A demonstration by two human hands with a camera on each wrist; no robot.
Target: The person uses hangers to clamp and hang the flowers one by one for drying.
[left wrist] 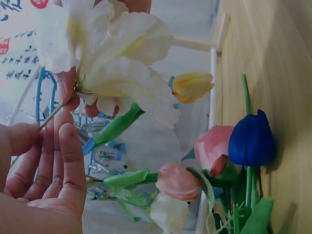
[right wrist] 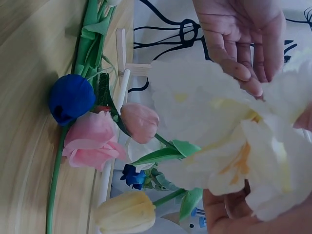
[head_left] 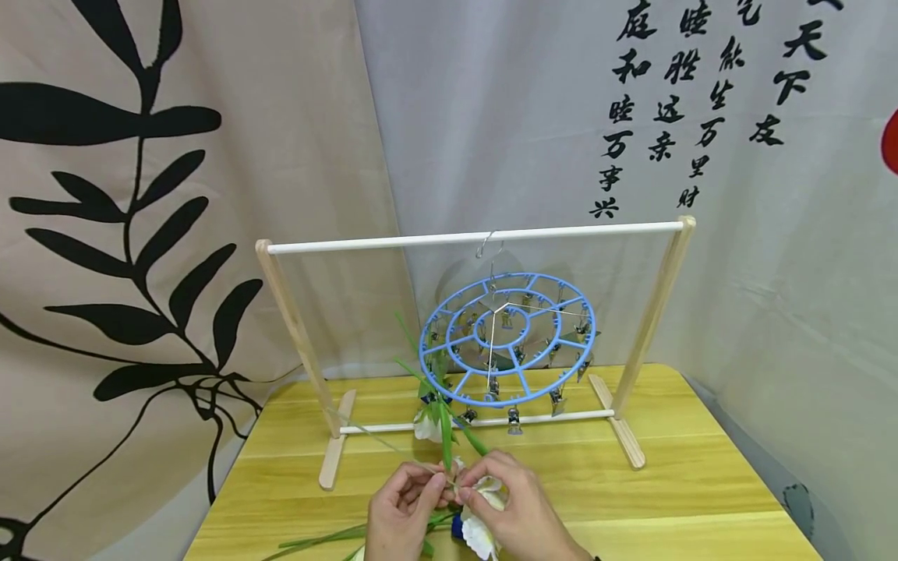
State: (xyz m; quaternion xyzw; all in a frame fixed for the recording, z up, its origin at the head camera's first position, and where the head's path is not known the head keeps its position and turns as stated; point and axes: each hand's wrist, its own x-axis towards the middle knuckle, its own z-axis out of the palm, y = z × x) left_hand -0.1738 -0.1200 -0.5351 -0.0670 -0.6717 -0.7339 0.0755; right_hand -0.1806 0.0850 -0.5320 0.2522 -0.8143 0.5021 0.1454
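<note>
In the head view, both hands come together above the near part of the table. My left hand (head_left: 401,514) pinches the thin green stem (left wrist: 51,115) of a large white artificial flower (left wrist: 131,41) between thumb and fingers, its other fingers held out loosely. At the base of the bloom, the fingers of my right hand (head_left: 517,506) grip the flower from behind. Ruffled petals with yellow centres fill much of the right wrist view and hide part of that hand. Below lie a blue tulip (right wrist: 71,99) and a pink rose (right wrist: 92,139) on green stems.
A blue round clip hanger (head_left: 505,403) hangs from the white top bar (head_left: 379,241) of a wooden stand. Several flowers hang from it, among them a yellow tulip (left wrist: 192,87) and a pink tulip (left wrist: 178,181). The wooden table (head_left: 701,483) ends before a curtain.
</note>
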